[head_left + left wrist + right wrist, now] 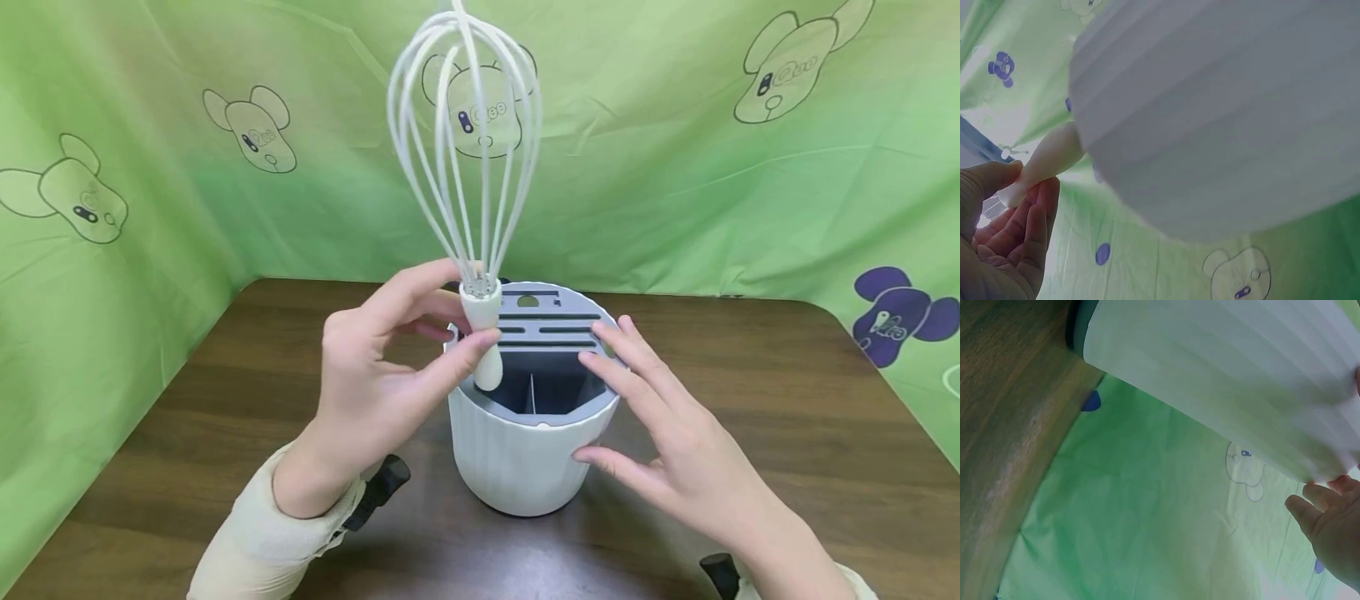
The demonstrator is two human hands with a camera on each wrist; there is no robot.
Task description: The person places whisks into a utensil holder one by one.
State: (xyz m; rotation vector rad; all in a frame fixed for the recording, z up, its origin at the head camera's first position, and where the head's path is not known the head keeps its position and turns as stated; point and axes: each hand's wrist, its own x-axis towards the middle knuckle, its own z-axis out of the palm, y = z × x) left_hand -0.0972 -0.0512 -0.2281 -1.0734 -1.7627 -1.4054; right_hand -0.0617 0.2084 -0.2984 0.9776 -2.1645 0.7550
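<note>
A white balloon whisk (pixel 482 307) is held upright, its wire loops at the top. My left hand (pixel 367 367) pinches its handle between thumb and fingers, just over the left side of a white ribbed utensil holder (pixel 517 467). In the left wrist view the smooth whisk handle (pixel 1054 153) runs from the left hand (pixel 1010 231) toward the holder's side. My right hand (pixel 675 433) rests its fairly straight fingertips at the holder's right rim, thumb near its front wall. The right wrist view has these fingers (pixel 1319 509) beside the ribbed wall.
The holder's grey lid (pixel 555 310) has narrow slots at the back and a wide opening in front with a divider (pixel 533 392) inside. Everything stands on a dark wooden table (pixel 750 375). Green printed cloth (pixel 660 192) surrounds the table at the back and sides.
</note>
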